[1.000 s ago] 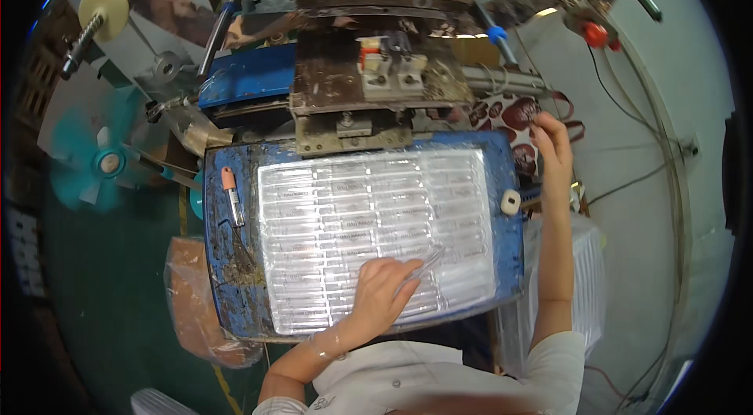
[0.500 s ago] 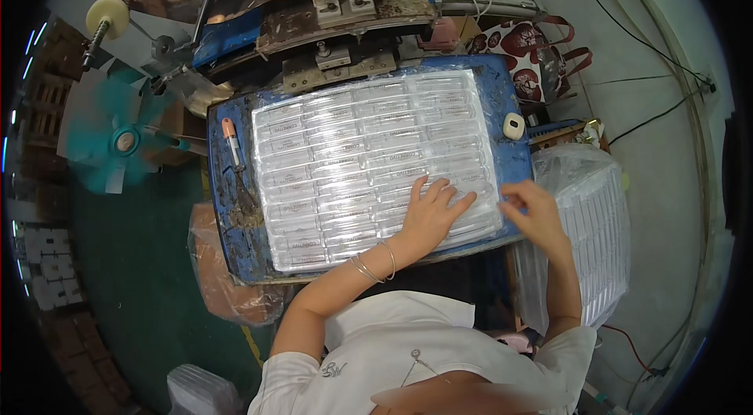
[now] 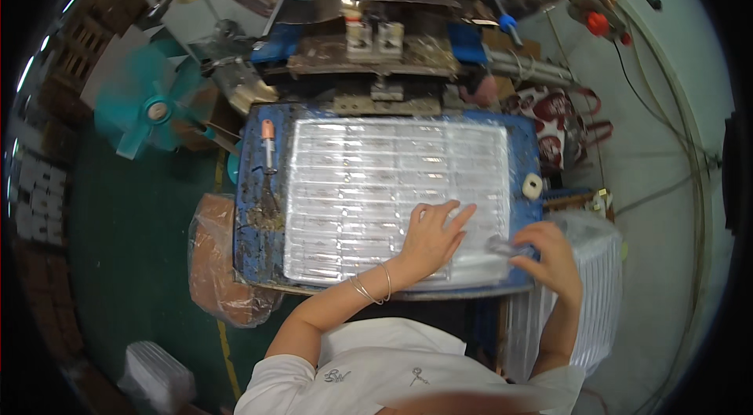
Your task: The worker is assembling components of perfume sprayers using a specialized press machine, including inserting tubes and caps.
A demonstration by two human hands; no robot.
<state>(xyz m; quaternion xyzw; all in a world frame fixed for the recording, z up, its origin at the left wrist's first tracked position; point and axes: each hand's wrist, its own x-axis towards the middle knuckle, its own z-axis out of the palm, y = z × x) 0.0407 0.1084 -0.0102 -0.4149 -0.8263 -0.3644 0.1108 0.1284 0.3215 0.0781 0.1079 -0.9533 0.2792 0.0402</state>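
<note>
A clear plastic sheet of moulded trays (image 3: pixel 353 203), in rows of long shallow cells, lies flat on a worn blue board (image 3: pixel 263 258). My left hand (image 3: pixel 430 241) rests on its lower right part, fingers spread and holding nothing. At the sheet's right edge is my right hand (image 3: pixel 552 258), thumb and forefinger curled toward each other. A blurred bit of clear plastic (image 3: pixel 499 245) shows at their tips. Whether it is loose or part of the sheet, I cannot tell.
Beyond the board stands a machine with a metal clamp block (image 3: pixel 375 37). A capped pen-like tube (image 3: pixel 268 147) lies at the board's left, a small white case (image 3: pixel 532 186) at its right. Bagged trays (image 3: pixel 600 289) stand right; a teal fan (image 3: pixel 157 111) turns at left.
My view has shifted, so the board sits lower in it. A bit of clear plastic now shows at my right fingertips. My left hand stays on the sheet.
</note>
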